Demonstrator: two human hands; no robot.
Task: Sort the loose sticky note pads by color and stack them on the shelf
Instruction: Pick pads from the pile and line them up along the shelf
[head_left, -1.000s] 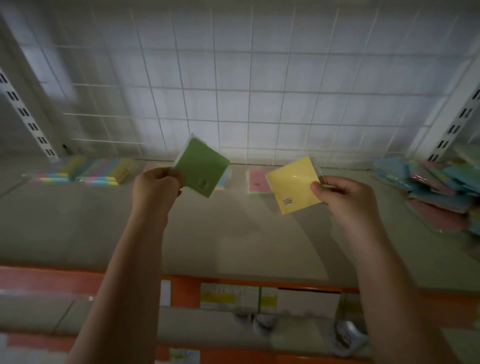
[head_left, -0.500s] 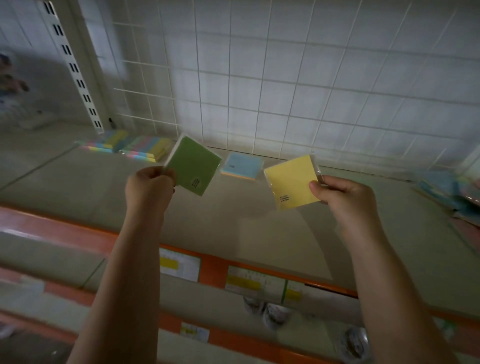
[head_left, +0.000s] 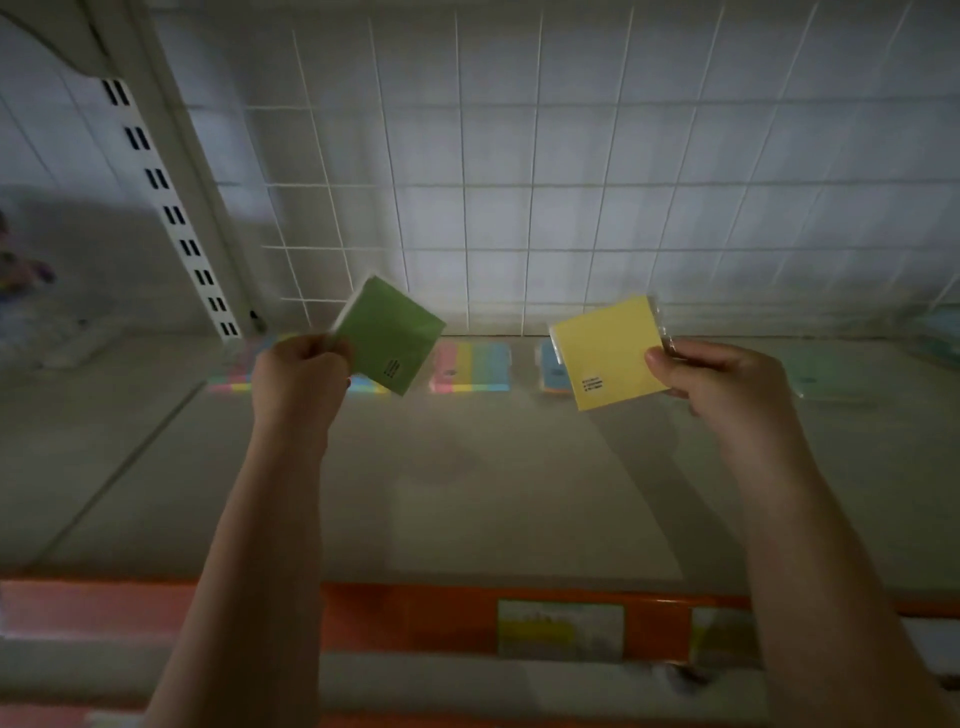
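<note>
My left hand (head_left: 298, 371) grips a green sticky note pad (head_left: 392, 332) by its lower left corner, tilted, above the grey shelf (head_left: 467, 483). My right hand (head_left: 727, 384) pinches a yellow pad (head_left: 608, 351) in clear wrap by its right edge, also held in the air. Behind them on the shelf lie multicolour striped pads (head_left: 470, 366), another striped pad (head_left: 234, 371) half hidden by my left hand, and a blue pad (head_left: 548, 361) mostly hidden by the yellow one.
A white wire grid (head_left: 519, 208) backs the shelf. A slotted upright (head_left: 171, 208) stands at the left. An orange front rail (head_left: 415, 618) carries price labels (head_left: 561, 629). Blurred pale pads (head_left: 935, 332) lie at the far right.
The view has swung left: the striped pads now sit between my hands and the loose pile at the right has slid nearly out of view. Both hands keep holding their pads.
</note>
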